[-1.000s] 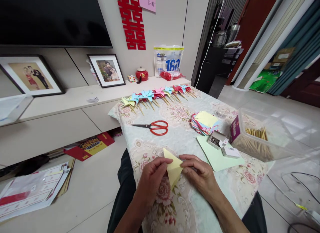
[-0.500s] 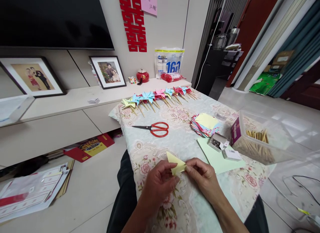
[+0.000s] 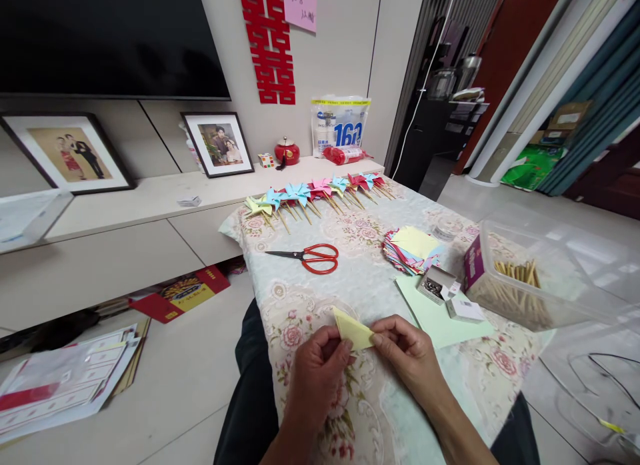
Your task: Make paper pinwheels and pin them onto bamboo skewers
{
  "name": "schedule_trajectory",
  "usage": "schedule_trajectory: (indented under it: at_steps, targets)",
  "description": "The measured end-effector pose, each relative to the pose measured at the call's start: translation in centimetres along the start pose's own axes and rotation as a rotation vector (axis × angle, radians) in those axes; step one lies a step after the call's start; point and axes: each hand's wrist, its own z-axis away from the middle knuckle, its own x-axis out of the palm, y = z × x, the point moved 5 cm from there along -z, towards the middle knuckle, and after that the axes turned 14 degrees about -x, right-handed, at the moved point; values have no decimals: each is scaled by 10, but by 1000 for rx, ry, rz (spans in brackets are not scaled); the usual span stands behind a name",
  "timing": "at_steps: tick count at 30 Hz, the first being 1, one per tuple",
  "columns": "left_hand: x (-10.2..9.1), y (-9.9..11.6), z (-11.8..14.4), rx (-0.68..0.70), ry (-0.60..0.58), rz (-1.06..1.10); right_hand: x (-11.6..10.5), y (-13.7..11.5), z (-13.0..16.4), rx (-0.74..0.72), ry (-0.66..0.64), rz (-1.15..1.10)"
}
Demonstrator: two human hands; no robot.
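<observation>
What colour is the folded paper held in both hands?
Pale yellow folded paper, clearest in the head view.

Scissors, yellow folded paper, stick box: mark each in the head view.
scissors [image 3: 314, 257], head view, on the red handle loops.
yellow folded paper [image 3: 353, 328], head view, on its flat middle between the two hands.
stick box [image 3: 530, 282], head view, on the clear front wall, by the wooden sticks.

Both forearms reach in from the lower edge and converge. The left hand [image 3: 320, 365] is curled, back up, thumb and fingertips pinched together. The right hand [image 3: 407, 358] meets it fingertip to fingertip, also pinched, wrist angled out to the right.
</observation>
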Motion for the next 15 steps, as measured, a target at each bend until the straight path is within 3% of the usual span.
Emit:
schedule_trajectory:
  at_steps: [4, 15]
  targets:
    - [4, -2, -1, 19, -29, 65, 1, 0, -1, -10, 51, -83]
    - [6, -4, 1, 28, 54, 182, 2, 0, -3, -4, 32, -90]
